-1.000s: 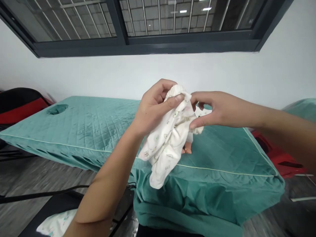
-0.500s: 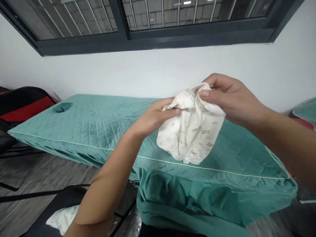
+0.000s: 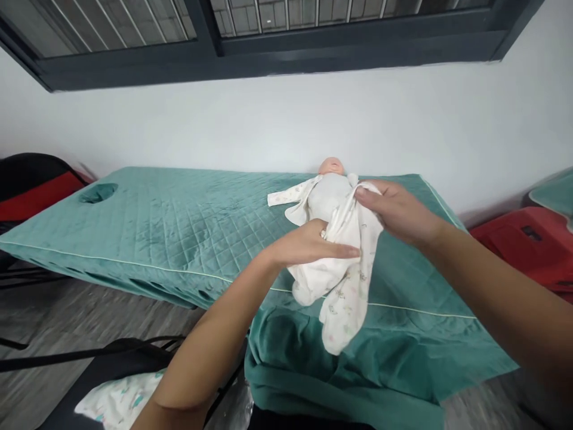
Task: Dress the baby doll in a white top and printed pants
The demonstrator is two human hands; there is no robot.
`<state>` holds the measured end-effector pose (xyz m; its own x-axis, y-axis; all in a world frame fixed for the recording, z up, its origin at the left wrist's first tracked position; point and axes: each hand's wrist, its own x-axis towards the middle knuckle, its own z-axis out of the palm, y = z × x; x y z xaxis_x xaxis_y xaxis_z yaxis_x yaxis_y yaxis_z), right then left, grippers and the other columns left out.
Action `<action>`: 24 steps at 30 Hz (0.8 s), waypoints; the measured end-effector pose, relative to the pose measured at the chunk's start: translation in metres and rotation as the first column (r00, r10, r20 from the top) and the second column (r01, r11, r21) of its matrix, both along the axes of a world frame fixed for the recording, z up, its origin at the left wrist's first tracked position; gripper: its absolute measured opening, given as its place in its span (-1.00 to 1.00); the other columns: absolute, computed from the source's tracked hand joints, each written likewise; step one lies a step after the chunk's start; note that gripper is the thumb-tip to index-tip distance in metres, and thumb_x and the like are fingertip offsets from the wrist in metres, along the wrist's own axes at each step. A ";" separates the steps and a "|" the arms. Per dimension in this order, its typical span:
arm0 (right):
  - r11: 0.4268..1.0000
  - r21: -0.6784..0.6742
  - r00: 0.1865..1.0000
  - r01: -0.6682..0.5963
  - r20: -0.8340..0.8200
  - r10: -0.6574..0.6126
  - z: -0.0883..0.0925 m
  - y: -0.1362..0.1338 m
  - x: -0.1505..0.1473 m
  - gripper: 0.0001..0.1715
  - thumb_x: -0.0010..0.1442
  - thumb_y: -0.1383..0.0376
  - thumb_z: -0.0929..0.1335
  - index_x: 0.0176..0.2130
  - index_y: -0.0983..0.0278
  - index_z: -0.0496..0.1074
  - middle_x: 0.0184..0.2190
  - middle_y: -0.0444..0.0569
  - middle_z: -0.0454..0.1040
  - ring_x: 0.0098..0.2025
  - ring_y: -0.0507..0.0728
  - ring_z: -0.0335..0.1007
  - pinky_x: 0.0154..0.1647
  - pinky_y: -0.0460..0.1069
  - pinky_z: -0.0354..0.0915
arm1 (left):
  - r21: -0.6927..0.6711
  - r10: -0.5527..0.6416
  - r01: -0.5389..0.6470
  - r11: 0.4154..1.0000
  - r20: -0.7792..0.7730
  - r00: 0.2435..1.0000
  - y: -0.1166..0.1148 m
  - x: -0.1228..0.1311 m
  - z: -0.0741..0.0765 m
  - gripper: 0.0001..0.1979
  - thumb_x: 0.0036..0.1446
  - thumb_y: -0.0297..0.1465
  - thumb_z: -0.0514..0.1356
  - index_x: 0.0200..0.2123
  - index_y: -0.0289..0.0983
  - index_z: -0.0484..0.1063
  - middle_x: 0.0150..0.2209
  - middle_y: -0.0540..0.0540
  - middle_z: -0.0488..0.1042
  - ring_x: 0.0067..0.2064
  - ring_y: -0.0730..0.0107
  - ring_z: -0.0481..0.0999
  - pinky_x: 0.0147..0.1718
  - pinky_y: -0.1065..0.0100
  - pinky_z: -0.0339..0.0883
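Fingers (image 3: 344,252) of left hand (image 3: 308,243), pressed together, clamp baby trousers (image 3: 347,304); right hand (image 3: 398,210) pinches waistband (image 3: 358,189); doll (image 3: 324,197) just beyond fingertips, head farthest.

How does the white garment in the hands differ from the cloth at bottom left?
The held garment is gripped by left hand and right hand over the doll on the green bed, hanging down; the loose cloth lies untouched, low on a dark seat. The held garment's print is faint; the loose cloth's teal marks are clearer. Both are white printed fabric.
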<state>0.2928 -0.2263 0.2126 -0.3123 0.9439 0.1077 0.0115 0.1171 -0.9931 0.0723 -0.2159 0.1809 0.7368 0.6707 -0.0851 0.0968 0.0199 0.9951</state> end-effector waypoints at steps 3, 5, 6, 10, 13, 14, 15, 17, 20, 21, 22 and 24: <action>0.972 -0.137 0.980 -0.189 0.031 0.195 -0.013 0.003 0.006 -0.57 0.12 -0.08 0.48 -0.33 0.23 0.56 -0.41 -0.09 0.55 -0.45 0.06 0.42 -0.46 -0.05 0.32 | -0.111 0.240 -0.219 0.969 0.241 0.941 0.002 0.006 -0.005 -0.45 0.03 -0.05 0.40 -0.02 -0.29 0.55 -0.14 -0.22 0.65 -0.07 0.01 0.64 -0.09 0.12 0.54; 0.893 -0.230 0.904 -0.387 0.093 0.416 -0.022 0.004 0.010 -0.59 0.07 -0.01 0.53 -0.31 0.28 0.58 -0.41 -0.09 0.56 -0.40 0.07 0.47 -0.38 -0.05 0.38 | -0.182 0.356 -0.309 0.934 0.365 0.860 0.006 0.010 -0.010 -0.43 0.09 -0.01 0.35 0.01 -0.30 0.53 -0.13 -0.24 0.65 -0.02 -0.03 0.63 -0.02 0.07 0.52; 0.855 -0.264 0.865 -0.445 0.119 0.487 -0.026 0.005 0.011 -0.61 0.05 0.04 0.54 -0.29 0.30 0.59 -0.39 -0.08 0.57 -0.36 0.08 0.49 -0.33 -0.04 0.40 | -0.199 0.382 -0.329 0.923 0.385 0.840 0.008 0.011 -0.013 -0.44 0.10 0.01 0.33 0.00 -0.29 0.52 -0.13 -0.23 0.65 0.00 -0.03 0.63 0.00 0.06 0.52; 0.940 -0.201 0.955 -0.275 0.051 0.291 -0.033 0.009 0.008 -0.61 0.04 0.13 0.55 -0.20 0.33 0.56 -0.33 -0.03 0.59 -0.29 0.12 0.52 -0.25 0.00 0.44 | -0.214 0.397 -0.345 0.914 0.298 0.868 0.013 0.013 -0.024 -0.40 0.12 0.12 0.24 -0.02 -0.25 0.54 -0.15 -0.20 0.66 0.01 -0.03 0.62 0.01 0.06 0.52; 0.994 -0.085 0.991 -0.066 -0.121 0.056 -0.030 0.012 0.005 -0.65 0.01 0.16 0.57 -0.28 0.27 0.47 -0.41 -0.12 0.52 -0.39 0.05 0.45 -0.35 -0.06 0.39 | -0.137 0.229 -0.204 0.969 0.197 0.953 0.011 0.007 -0.025 -0.38 0.00 0.06 0.37 0.00 -0.24 0.54 -0.10 -0.17 0.65 0.02 -0.01 0.61 0.00 0.09 0.51; 0.998 -0.051 0.988 -0.033 -0.153 0.025 -0.028 0.011 0.006 -0.65 0.01 0.18 0.57 -0.34 0.25 0.42 -0.44 -0.17 0.47 -0.42 0.02 0.40 -0.40 -0.09 0.35 | -0.099 0.133 -0.119 0.988 0.145 0.980 0.010 0.004 -0.024 -0.38 -0.06 -0.01 0.44 0.00 -0.24 0.54 -0.08 -0.16 0.64 0.02 0.00 0.61 -0.01 0.10 0.51; 1.000 -0.015 0.987 -0.014 -0.162 0.011 -0.026 0.010 0.008 -0.63 0.00 0.19 0.58 -0.38 0.24 0.37 -0.46 -0.20 0.43 -0.45 0.00 0.36 -0.43 -0.11 0.31 | -0.068 0.049 -0.043 0.997 0.087 0.995 0.009 0.001 -0.022 -0.39 -0.11 -0.08 0.48 -0.01 -0.25 0.55 -0.08 -0.16 0.64 0.01 0.01 0.61 -0.02 0.12 0.51; 0.999 0.047 0.994 -0.019 -0.107 0.024 -0.021 0.007 0.012 -0.60 -0.02 0.23 0.59 -0.42 0.24 0.32 -0.46 -0.23 0.39 -0.46 -0.03 0.31 -0.46 -0.13 0.26 | -0.031 0.000 0.000 1.000 0.015 1.000 0.007 -0.005 -0.019 -0.45 -0.11 -0.16 0.50 -0.06 -0.26 0.57 -0.11 -0.14 0.64 -0.05 0.04 0.62 -0.09 0.15 0.52; 0.979 0.004 0.974 -0.204 0.104 0.202 -0.016 -0.001 0.018 -0.71 0.02 0.23 0.57 -0.36 0.25 0.43 -0.42 -0.18 0.45 -0.39 0.01 0.38 -0.40 -0.11 0.30 | -0.030 0.161 -0.158 0.987 0.128 0.979 0.006 -0.009 -0.019 -0.56 -0.06 -0.16 0.46 -0.15 -0.29 0.59 -0.20 -0.14 0.64 -0.16 0.10 0.63 -0.19 0.20 0.52; 0.952 -0.055 0.937 -0.300 0.173 0.305 -0.015 -0.003 0.017 -0.73 0.04 0.21 0.56 -0.31 0.25 0.49 -0.39 -0.16 0.49 -0.36 0.03 0.42 -0.37 -0.10 0.33 | -0.040 0.210 -0.206 0.978 0.185 0.960 0.006 -0.009 -0.020 -0.57 -0.07 -0.17 0.47 -0.18 -0.30 0.59 -0.22 -0.13 0.64 -0.17 0.11 0.63 -0.20 0.21 0.52; 0.913 -0.123 0.882 -0.390 0.234 0.408 -0.015 -0.006 0.016 -0.72 0.06 0.18 0.55 -0.26 0.25 0.53 -0.35 -0.13 0.53 -0.32 0.07 0.45 -0.33 -0.08 0.36 | -0.050 0.243 -0.238 0.970 0.228 0.943 0.006 -0.007 -0.022 -0.59 -0.09 -0.19 0.47 -0.20 -0.31 0.59 -0.24 -0.13 0.63 -0.19 0.12 0.63 -0.21 0.22 0.51; 0.844 -0.227 0.778 -0.487 0.326 0.537 -0.017 -0.008 0.011 -0.67 0.09 0.13 0.53 -0.17 0.23 0.58 -0.27 -0.10 0.58 -0.25 0.12 0.50 -0.26 -0.05 0.39 | -0.064 0.278 -0.271 0.960 0.262 0.924 0.007 -0.002 -0.025 -0.61 -0.11 -0.22 0.48 -0.24 -0.31 0.58 -0.27 -0.10 0.62 -0.21 0.16 0.62 -0.22 0.26 0.50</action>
